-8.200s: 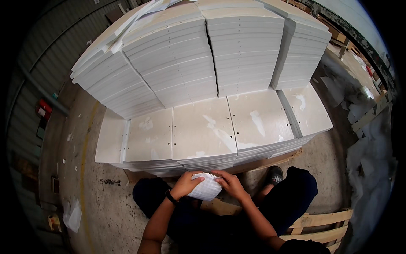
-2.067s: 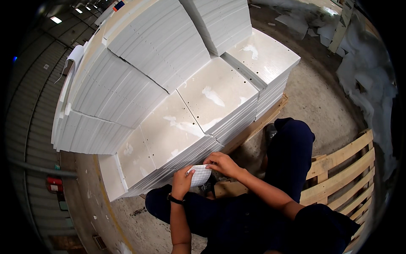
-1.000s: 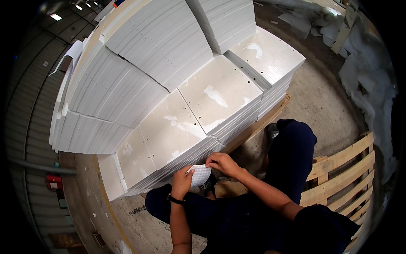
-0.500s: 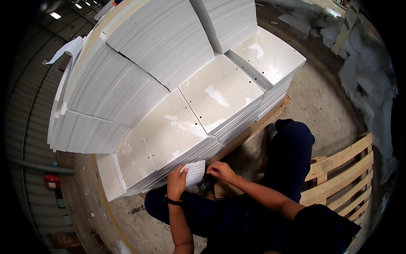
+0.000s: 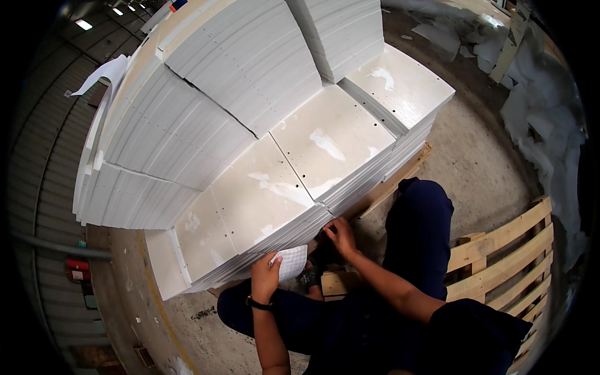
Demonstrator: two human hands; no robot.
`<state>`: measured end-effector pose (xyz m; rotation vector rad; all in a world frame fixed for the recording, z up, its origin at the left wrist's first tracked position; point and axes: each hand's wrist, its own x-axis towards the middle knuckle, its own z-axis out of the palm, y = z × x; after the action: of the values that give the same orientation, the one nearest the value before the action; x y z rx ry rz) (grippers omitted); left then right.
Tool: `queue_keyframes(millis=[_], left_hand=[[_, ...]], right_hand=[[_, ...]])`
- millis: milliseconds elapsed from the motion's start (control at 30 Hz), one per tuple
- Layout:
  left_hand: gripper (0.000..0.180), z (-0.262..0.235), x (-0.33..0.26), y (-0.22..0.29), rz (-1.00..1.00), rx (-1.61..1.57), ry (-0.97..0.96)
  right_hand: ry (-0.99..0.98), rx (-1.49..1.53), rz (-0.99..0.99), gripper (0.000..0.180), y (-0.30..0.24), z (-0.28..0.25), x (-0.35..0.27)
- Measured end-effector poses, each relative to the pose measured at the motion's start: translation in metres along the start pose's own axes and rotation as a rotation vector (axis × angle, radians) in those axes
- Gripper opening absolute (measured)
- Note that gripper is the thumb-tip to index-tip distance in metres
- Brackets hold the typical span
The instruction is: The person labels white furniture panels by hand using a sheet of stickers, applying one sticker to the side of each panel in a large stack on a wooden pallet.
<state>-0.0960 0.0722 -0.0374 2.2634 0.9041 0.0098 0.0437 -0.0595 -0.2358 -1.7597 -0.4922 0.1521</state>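
My left hand (image 5: pixel 264 280) pinches a white sheet (image 5: pixel 293 263) marked with a grid of small cells, which looks like a sticker sheet. A dark band circles that wrist. My right hand (image 5: pixel 342 239) is up against the front edge of the low stack of white boards (image 5: pixel 256 200), its thumb and fingers drawn together. Whatever those fingertips hold is too small to make out. Small dark holes and white smears show on the top boards. The sheet hangs just below the stack's front side, between my two hands.
Taller stacks of white boards (image 5: pixel 244 69) rise behind the low ones. Wood of a pallet (image 5: pixel 390 181) shows under the stack. A slatted wooden pallet (image 5: pixel 500 256) lies at right, and crumpled clear plastic wrap (image 5: pixel 544 137) lines the far right. My bent knees flank the work.
My right hand has moved from beside the sheet up and right to the boards' front edge. My left hand keeps the sheet, and the view has shifted slightly.
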Motion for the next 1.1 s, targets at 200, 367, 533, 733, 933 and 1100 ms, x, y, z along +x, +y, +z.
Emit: queue_keyframes(millis=[200, 367, 533, 733, 933, 1100], left_hand=[[0.025, 0.009, -0.001, -0.016, 0.048, 0.003, 0.019], [0.025, 0.013, -0.002, -0.012, 0.080, 0.005, 0.008], [0.025, 0.013, 0.000, -0.011, 0.072, 0.009, -0.022], [0.025, 0.009, -0.001, 0.001, 0.087, 0.031, -0.023], [0.025, 0.012, 0.001, -0.010, 0.096, 0.039, -0.027], [0.025, 0.011, 0.001, 0.001, 0.069, 0.030, -0.046]], right_hand=[[0.004, -0.015, 0.006, 0.014, 0.000, 0.006, -0.001], [0.051, 0.026, 0.043, 0.017, 0.000, 0.010, -0.002], [0.132, 0.019, 0.158, 0.022, 0.006, 0.014, -0.002], [0.160, -0.038, 0.250, 0.024, 0.011, 0.012, 0.000], [0.062, 0.052, 0.202, 0.019, -0.001, 0.011, -0.008], [0.016, 0.139, 0.095, 0.018, 0.004, 0.019, -0.011]])
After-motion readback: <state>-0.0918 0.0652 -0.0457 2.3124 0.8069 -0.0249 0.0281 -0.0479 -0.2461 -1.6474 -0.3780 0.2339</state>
